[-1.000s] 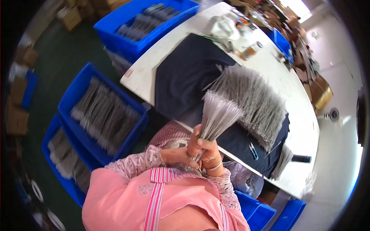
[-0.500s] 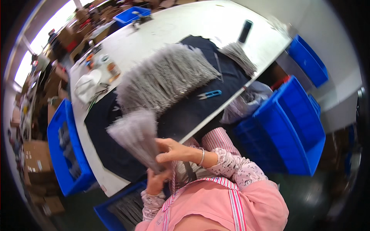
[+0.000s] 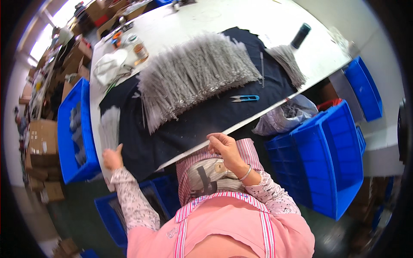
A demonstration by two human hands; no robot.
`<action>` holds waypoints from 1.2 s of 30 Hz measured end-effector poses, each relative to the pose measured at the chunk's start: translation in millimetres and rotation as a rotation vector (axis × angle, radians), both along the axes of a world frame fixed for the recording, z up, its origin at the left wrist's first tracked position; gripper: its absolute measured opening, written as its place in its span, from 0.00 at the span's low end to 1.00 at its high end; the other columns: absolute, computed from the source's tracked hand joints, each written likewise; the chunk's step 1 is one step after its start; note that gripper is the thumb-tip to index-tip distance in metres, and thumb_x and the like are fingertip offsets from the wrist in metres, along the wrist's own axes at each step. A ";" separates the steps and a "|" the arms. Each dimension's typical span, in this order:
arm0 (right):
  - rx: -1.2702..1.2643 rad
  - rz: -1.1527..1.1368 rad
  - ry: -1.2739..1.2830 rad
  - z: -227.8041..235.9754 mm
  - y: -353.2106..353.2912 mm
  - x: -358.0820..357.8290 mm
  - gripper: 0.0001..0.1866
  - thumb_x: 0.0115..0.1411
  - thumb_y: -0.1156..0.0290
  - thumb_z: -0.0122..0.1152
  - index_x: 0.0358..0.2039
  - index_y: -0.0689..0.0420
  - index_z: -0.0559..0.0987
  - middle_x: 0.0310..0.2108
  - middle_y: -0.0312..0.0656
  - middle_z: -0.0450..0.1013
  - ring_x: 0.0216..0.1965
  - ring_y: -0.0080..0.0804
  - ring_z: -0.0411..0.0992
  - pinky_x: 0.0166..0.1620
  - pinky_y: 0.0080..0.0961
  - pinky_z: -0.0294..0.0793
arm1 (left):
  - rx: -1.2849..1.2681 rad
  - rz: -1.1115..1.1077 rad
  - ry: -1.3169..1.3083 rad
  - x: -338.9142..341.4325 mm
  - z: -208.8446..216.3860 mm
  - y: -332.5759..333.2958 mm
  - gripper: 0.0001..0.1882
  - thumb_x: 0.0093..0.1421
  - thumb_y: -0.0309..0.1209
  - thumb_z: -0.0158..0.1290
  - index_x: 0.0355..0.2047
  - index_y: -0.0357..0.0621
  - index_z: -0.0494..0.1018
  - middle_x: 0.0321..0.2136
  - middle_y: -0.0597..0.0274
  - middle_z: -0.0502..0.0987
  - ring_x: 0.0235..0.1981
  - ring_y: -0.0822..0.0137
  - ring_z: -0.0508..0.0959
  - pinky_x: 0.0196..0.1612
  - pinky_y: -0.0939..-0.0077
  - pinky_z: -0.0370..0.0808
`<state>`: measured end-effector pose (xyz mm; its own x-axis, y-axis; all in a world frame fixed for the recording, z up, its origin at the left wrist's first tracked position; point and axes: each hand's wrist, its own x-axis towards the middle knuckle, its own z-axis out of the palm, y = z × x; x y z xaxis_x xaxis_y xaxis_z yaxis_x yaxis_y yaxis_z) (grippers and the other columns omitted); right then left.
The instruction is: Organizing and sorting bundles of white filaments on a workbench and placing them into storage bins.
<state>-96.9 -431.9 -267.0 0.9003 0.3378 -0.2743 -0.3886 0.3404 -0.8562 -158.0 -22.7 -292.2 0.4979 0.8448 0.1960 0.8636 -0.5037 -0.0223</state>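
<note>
At the surface's [image 3: 301,47] near edge, a rod bundle [image 3: 109,127] is grasped by the left hand [image 3: 112,158]; the right hand [image 3: 223,146] is loosely curled, empty.

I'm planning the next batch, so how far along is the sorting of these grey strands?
Done: one small bundle lies at the cloth's left end, and grey bundles fill the blue bin beside it. In hand: the left hand sits right by that bundle; the right hand hovers empty at the table edge. Left: the big pile and a smaller heap, so apparently most of it.
</note>
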 end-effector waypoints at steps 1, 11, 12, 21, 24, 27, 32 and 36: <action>-0.010 0.028 0.000 1.2 2.4 -0.4 0.11 0.60 0.70 0.54 0.39 0.64 0.74 0.24 0.35 0.71 0.24 0.16 0.67 0.29 0.11 0.66 | 0.055 0.044 0.035 -4.1 -14.5 0.0 0.39 0.44 0.66 0.52 0.35 0.36 0.73 0.35 0.47 0.76 0.36 0.45 0.77 0.38 0.50 0.72; -0.203 0.132 -0.356 24.4 4.7 41.9 0.09 0.61 0.73 0.53 0.36 0.65 0.75 0.23 0.36 0.72 0.24 0.17 0.67 0.29 0.14 0.67 | -0.147 0.016 0.063 -4.3 36.1 -26.7 0.42 0.43 0.64 0.54 0.38 0.33 0.73 0.41 0.45 0.74 0.43 0.44 0.74 0.42 0.50 0.70; -0.249 0.119 -0.403 28.3 6.9 52.1 0.08 0.60 0.73 0.54 0.36 0.64 0.76 0.23 0.36 0.73 0.24 0.17 0.68 0.28 0.13 0.67 | -0.111 -0.038 0.028 2.2 51.6 -36.5 0.42 0.44 0.64 0.54 0.40 0.32 0.73 0.42 0.44 0.74 0.44 0.44 0.74 0.44 0.52 0.70; -0.988 -0.074 -1.065 48.0 88.5 177.0 0.21 0.52 0.56 0.60 0.33 0.64 0.77 0.29 0.53 0.76 0.33 0.49 0.75 0.38 0.38 0.73 | -2.088 -0.052 -0.959 141.3 83.4 -87.4 0.52 0.52 0.45 0.59 0.59 0.20 0.39 0.58 0.31 0.52 0.55 0.40 0.62 0.56 0.54 0.63; -1.258 0.014 -0.942 67.1 108.5 185.2 0.23 0.51 0.54 0.61 0.31 0.66 0.77 0.30 0.59 0.74 0.35 0.53 0.74 0.40 0.41 0.72 | -1.938 0.042 -1.044 175.6 82.4 -106.2 0.54 0.52 0.42 0.59 0.60 0.21 0.35 0.61 0.31 0.41 0.59 0.38 0.54 0.58 0.51 0.60; -1.377 0.022 -0.819 61.6 121.3 188.2 0.27 0.47 0.51 0.65 0.32 0.66 0.75 0.32 0.57 0.75 0.37 0.52 0.74 0.42 0.38 0.73 | -1.957 -0.172 -0.982 185.6 84.3 -127.4 0.53 0.50 0.39 0.60 0.60 0.24 0.36 0.61 0.32 0.41 0.58 0.41 0.56 0.55 0.52 0.62; -1.385 0.002 -0.835 51.4 144.8 181.8 0.33 0.38 0.45 0.69 0.30 0.65 0.78 0.32 0.55 0.75 0.37 0.49 0.75 0.40 0.39 0.74 | -1.960 -0.100 -0.938 194.5 58.4 -111.6 0.45 0.49 0.40 0.60 0.56 0.28 0.46 0.45 0.45 0.58 0.41 0.54 0.68 0.44 0.58 0.72; -1.475 -0.041 -0.806 46.5 159.5 172.7 0.32 0.38 0.47 0.70 0.34 0.62 0.77 0.40 0.52 0.71 0.44 0.45 0.68 0.46 0.31 0.69 | -1.939 -0.024 -0.933 197.8 47.9 -108.9 0.44 0.49 0.41 0.60 0.55 0.27 0.48 0.43 0.47 0.60 0.41 0.54 0.68 0.45 0.59 0.72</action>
<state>75.8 -272.4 -220.5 0.9602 0.2049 0.1899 0.2656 -0.8805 -0.3927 39.7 -131.7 -244.3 0.8038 0.2280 -0.5495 0.3105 0.6271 0.7144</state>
